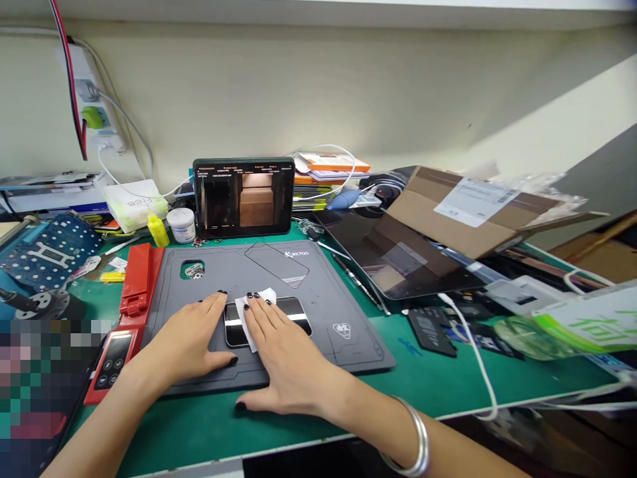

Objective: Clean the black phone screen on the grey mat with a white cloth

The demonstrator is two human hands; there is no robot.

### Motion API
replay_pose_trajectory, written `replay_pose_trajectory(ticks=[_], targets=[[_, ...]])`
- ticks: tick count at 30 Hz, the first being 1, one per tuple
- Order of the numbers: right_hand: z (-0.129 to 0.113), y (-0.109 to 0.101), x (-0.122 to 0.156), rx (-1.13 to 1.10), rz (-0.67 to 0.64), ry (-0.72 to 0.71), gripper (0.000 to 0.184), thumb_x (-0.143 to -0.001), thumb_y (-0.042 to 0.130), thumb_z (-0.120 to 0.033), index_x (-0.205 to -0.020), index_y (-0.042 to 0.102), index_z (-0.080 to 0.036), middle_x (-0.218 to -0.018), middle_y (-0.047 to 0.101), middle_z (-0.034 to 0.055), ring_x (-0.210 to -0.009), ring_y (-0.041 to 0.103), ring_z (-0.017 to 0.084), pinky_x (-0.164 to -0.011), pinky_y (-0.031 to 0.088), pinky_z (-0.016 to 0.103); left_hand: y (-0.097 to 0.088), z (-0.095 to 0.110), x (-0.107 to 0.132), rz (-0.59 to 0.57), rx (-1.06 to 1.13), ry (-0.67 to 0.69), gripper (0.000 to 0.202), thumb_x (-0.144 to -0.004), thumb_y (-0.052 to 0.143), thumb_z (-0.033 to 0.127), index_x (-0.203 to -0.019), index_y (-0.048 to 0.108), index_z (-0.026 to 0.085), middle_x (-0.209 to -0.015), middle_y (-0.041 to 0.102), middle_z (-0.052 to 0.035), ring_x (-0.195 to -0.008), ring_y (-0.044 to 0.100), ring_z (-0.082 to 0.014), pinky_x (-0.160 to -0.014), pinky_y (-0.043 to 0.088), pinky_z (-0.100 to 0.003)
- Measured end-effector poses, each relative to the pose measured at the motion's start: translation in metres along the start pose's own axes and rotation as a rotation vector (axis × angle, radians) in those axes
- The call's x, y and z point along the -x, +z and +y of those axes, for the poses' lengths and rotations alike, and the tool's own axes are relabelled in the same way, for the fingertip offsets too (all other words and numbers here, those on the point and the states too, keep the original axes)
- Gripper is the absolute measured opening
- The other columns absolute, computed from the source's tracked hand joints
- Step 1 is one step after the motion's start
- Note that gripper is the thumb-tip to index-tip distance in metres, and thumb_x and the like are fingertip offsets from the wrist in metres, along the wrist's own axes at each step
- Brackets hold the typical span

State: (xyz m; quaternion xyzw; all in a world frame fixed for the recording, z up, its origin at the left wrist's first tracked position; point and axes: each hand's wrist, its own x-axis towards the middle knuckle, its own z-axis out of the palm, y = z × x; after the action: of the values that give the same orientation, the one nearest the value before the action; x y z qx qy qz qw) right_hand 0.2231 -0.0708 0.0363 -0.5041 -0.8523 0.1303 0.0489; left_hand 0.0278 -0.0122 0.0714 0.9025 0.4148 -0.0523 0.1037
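A smartphone (293, 315) with a dark, shiny screen lies flat on a grey work mat (318, 345). My right hand (283, 352) presses a white wipe (242, 312) down on the screen, its fingers close together and the thumb stretched over the mat's front edge. Part of the wipe is hidden under those fingers. At the phone's left end, my left hand (192, 335) rests with thumb and fingers apart, fingertips by the upper corner and thumb below the lower one. Behind the phone, a clear thin glass sheet with a dark outline (279, 265) lies on the mat.
A tablet (243, 197) stands upright behind the mat, beside a white tub (182, 226) and yellow bottle (158, 230). On the left is a red device with buttons (113, 362). To the right are a large dark panel (398, 259), an opened cardboard box (468, 206) and a white cable (472, 358).
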Motion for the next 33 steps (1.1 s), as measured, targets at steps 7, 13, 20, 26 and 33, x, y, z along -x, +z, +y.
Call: replay_pose_trajectory(ticks=[7,13,20,26,33], targets=[[0.012,-0.005,0.016,0.018,-0.021,0.079,0.125,-0.065,0.062,-0.077,-0.149,0.019,0.006,-0.156,0.011,0.0292,-0.145,0.009,0.042,-0.118,0.018,0.055,-0.004,0.003,-0.003,-0.020,-0.059,-0.012,0.064,-0.084,0.057,0.039,-0.140,0.043,0.010,-0.152,0.036,-0.0174,-0.129,0.049,-0.0332,-0.106,0.040,-0.043],[0.022,-0.007,0.027,0.035,-0.026,0.136,0.121,-0.067,0.065,-0.071,-0.149,0.020,0.006,-0.156,0.013,0.0293,-0.145,0.010,0.042,-0.118,0.019,0.055,-0.003,0.002,-0.003,0.000,-0.067,0.002,0.062,-0.085,0.057,0.040,-0.138,0.045,0.010,-0.151,0.038,-0.0174,-0.126,0.052,-0.0339,-0.104,0.042,-0.044],[0.028,-0.009,0.036,0.043,-0.004,0.172,0.122,-0.065,0.066,-0.072,-0.148,0.022,0.006,-0.155,0.015,0.0296,-0.145,0.011,0.042,-0.118,0.021,0.055,-0.002,0.000,-0.005,-0.001,-0.074,-0.003,0.060,-0.085,0.055,0.040,-0.138,0.047,0.012,-0.152,0.037,-0.0168,-0.126,0.052,-0.0338,-0.104,0.043,-0.045],[0.017,-0.006,0.038,0.024,-0.036,0.111,0.126,-0.064,0.062,-0.078,-0.149,0.022,0.006,-0.156,0.010,0.0288,-0.145,0.006,0.042,-0.118,0.018,0.055,0.003,-0.004,-0.007,0.037,-0.047,0.009,0.058,-0.084,0.054,0.040,-0.136,0.048,0.014,-0.151,0.039,-0.0168,-0.127,0.052,-0.0342,-0.103,0.044,-0.046],[-0.007,-0.003,0.022,0.036,-0.012,-0.100,0.120,-0.072,0.051,-0.081,-0.148,0.023,0.007,-0.156,0.010,0.0289,-0.146,0.003,0.039,-0.121,0.006,0.048,-0.001,-0.001,-0.002,0.038,0.006,0.017,0.091,-0.064,0.070,0.048,-0.140,0.040,0.008,-0.149,0.039,-0.0222,-0.127,0.049,-0.0396,-0.103,0.043,-0.047]])
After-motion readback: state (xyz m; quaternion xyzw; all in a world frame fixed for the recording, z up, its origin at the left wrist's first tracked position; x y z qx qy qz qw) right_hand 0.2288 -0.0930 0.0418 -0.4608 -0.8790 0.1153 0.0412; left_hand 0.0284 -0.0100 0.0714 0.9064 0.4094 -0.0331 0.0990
